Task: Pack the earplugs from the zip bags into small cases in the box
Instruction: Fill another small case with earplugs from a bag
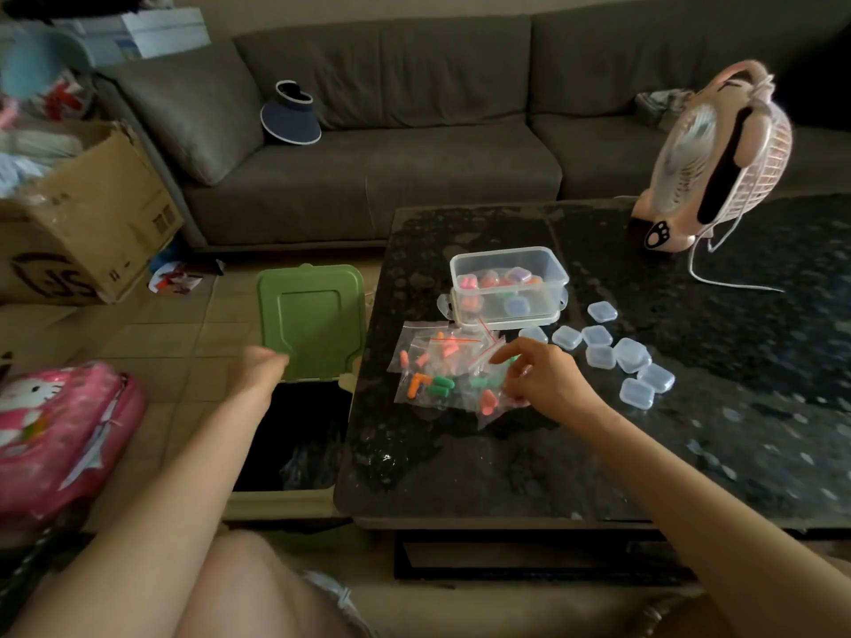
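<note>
Some filled cases (518,274) lie in the box (466,265); several zip bags (440,377) and empty cases (632,361) remain. The right hand (548,382) pinches the zip bags. I cannot tell the left hand (260,368)'s grip.

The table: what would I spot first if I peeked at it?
The bright orange and green earplugs in the zip bags at the middle of the table, with the right hand reaching onto them. Behind them sits the clear box, and a pink fan stands far right.

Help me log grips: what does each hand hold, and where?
Left hand: green bin lid, lower-left edge, apparently. Right hand: zip bag, pinched at its top.
</note>
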The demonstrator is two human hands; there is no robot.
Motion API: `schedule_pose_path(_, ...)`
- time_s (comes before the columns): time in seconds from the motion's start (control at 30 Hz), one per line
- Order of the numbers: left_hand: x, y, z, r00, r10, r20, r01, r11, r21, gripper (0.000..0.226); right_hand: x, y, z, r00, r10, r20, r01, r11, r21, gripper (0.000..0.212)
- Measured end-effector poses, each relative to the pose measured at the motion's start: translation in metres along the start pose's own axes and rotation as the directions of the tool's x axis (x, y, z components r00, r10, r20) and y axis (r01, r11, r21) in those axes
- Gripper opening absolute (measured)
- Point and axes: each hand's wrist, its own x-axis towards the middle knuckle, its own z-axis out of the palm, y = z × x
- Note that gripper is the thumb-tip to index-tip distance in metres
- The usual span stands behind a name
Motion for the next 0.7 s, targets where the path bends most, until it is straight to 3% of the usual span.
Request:
schedule_pose_path(0.17,-0.096,0.079,0.015,0.923,0.328,0.203,-0.329,0.944,-0.026,0.008,-0.003,0.001,-0.004,0.999,-0.030,0.030,0.028,0.999,0.047,0.038)
schedule_pose_path(0.3,-0.142,0.085,0.044,0.820,0.379,0.429,-0.403,0.914,-0.038,0.007,-0.009,0.002,-0.011,0.995,-0.042,0.094,0.034,0.996,0.088,0.049)
schedule_pose_path(0.4,-0.162,0.073,0.066,0.764,0.420,0.490,-0.427,0.898,-0.103,0.029,-0.018,0.004,-0.022,0.986,-0.059,0.154,0.017,0.964,0.264,0.053)
schedule_pose_path(0.5,-0.172,0.067,0.083,0.744,0.385,0.546,-0.322,0.923,-0.211,0.043,-0.028,0.006,-0.032,0.968,-0.114,0.224,0.019,0.922,0.386,0.048)
schedule_pose_path(0.63,-0.176,0.064,0.098,0.754,0.302,0.583,-0.141,0.942,-0.305,0.045,-0.028,0.016,-0.034,0.976,-0.122,0.180,0.014,0.860,0.510,0.044)
schedule_pose_path(0.7,-0.179,0.066,0.101,0.771,0.259,0.581,-0.009,0.917,-0.398,0.032,-0.026,0.020,-0.033,0.984,-0.109,0.143,0.020,0.858,0.513,0.046)
